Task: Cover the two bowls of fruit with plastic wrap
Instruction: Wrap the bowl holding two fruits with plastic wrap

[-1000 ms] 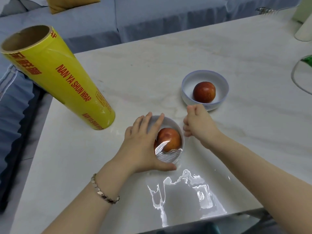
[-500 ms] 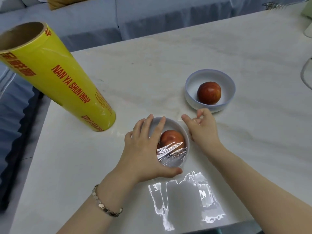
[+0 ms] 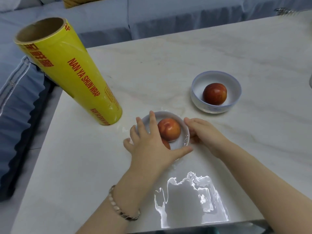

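Observation:
A small white bowl point(image 3: 183, 132) with a red fruit point(image 3: 169, 129) stands near the front of the marble table point(image 3: 219, 53). Clear plastic wrap lies stretched over it. My left hand point(image 3: 148, 142) lies flat across the bowl's left half, fingers straight, thumb along the near rim. My right hand point(image 3: 204, 134) presses against the bowl's right side with straight fingers. A second white bowl point(image 3: 216, 76) holding another red fruit point(image 3: 214, 93) sits uncovered further back to the right. The yellow plastic wrap roll point(image 3: 70, 76) stands upright on the left.
A blue sofa point(image 3: 152, 16) runs behind the table and along its left side. The table's left edge passes close to the roll. A bright glare patch point(image 3: 190, 198) lies on the tabletop by the front edge. A bracelet is on my left wrist.
My right hand has gone from a fist at the bowl's far right to flat fingers pressed on its right side. The wrinkled wrap over the fruit now lies smoother.

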Tool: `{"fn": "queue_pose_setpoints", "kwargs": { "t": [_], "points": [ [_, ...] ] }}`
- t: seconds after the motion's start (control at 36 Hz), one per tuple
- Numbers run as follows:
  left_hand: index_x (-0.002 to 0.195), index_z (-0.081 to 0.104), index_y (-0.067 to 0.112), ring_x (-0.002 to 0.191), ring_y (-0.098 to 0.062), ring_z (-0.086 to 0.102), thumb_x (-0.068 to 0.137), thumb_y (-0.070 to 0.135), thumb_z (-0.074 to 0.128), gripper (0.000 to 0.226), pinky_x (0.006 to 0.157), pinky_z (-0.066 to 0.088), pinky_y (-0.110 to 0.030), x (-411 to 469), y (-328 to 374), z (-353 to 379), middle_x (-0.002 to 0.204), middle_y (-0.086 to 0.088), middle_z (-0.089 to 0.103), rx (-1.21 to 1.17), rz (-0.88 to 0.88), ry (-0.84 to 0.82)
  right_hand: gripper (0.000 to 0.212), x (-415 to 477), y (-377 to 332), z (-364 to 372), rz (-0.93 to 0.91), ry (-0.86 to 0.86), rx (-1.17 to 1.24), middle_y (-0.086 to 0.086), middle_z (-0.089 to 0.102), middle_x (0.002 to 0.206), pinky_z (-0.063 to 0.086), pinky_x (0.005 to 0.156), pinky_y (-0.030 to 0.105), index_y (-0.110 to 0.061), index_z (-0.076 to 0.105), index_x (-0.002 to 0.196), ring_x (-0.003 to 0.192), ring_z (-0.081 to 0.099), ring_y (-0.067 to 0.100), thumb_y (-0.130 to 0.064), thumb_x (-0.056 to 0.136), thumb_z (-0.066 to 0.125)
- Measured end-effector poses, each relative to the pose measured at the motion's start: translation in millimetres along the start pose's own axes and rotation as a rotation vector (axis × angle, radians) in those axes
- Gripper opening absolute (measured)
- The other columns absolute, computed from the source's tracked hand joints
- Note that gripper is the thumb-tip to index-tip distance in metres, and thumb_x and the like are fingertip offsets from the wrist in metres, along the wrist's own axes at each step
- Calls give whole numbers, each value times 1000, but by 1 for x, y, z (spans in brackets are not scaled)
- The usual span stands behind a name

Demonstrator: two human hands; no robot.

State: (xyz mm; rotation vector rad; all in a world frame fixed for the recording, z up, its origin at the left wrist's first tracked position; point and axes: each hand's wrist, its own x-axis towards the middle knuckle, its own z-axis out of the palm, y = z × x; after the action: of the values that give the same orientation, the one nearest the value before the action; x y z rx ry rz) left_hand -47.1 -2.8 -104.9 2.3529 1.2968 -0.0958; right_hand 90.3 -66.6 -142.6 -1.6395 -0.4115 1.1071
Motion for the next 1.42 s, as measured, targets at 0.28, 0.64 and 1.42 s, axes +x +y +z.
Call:
{"fn": "queue_pose_setpoints", "kwargs": {
  "t": [0.28, 0.64, 1.42],
  "points": [
    [143, -20, 36, 140, -14, -30, 43, 70, 77, 144, 117, -12, -39, 35, -35, -31, 154, 5, -27, 236, 534, -248, 35, 0, -2, 4, -66, 71, 21, 5, 48, 62, 43, 62, 26, -14, 47, 62, 59, 45, 17, -21, 96, 44],
    [145, -19, 29, 144, -14, -15, 47, 75, 71, 141, 118, -2, -43, 36, -35, -16, 156, 6, -16, 230, 512, -135, 21, -8, -19, 15, -366, 436, -211, 1, 44, 66, 39, 69, 39, -19, 35, 77, 68, 45, 24, -24, 97, 33],
    [145, -16, 32, 143, -25, -13, 49, 83, 60, 132, 114, 7, -50, 5, -11, -4, 156, -4, -17, 3, 42, -37, 47, -36, 12, -7, 159, 159, -9, 12, 58, 63, 49, 54, 31, -2, 61, 75, 54, 58, 25, -39, 95, 42]
  ]
}}
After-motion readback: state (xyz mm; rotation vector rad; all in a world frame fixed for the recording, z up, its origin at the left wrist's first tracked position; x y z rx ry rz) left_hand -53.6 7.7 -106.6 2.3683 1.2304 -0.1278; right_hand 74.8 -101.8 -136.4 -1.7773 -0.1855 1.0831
